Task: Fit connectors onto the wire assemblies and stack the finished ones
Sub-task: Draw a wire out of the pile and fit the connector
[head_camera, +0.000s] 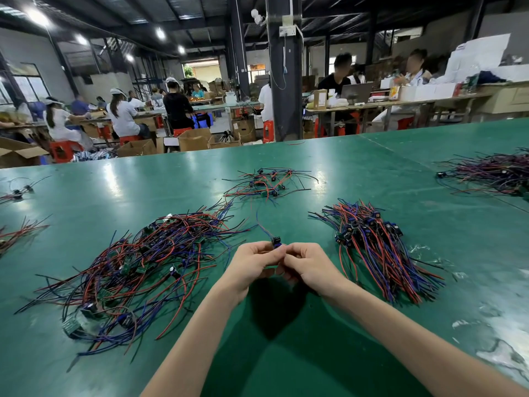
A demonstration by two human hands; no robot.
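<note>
My left hand (253, 263) and my right hand (307, 263) meet at the middle of the green table (286, 353). Together they pinch one wire assembly; its black and blue connector (276, 242) sticks up between the fingertips and its thin wires (262, 224) trail away from me. A loose tangle of red, blue and black wire assemblies (137, 262) with small green boards lies to my left. To my right lies a tidier stack of wire assemblies (372, 245), connectors gathered at its far end.
A smaller scatter of wires (266, 183) lies farther back at the centre. Another wire heap (492, 173) sits far right, and a few wires (17, 230) lie at the left edge. White scuffs mark the table's right side. People work at benches beyond.
</note>
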